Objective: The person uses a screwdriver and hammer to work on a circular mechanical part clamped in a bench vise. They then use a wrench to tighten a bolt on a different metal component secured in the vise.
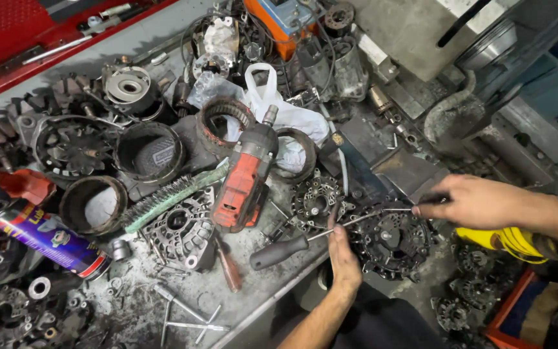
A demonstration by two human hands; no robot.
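The dark alternator housing [392,240] sits at the near edge of the cluttered bench [272,300], and your left hand [342,257] presses against its side, fingers closed on the rim, apparently to steady it. Your right hand [473,201] is clenched around a thin metal tool [369,216], angling its tip toward the housing's top. Just beside lie a black-handled screwdriver [279,252], a red impact driver [245,178] and a green wire brush [174,194].
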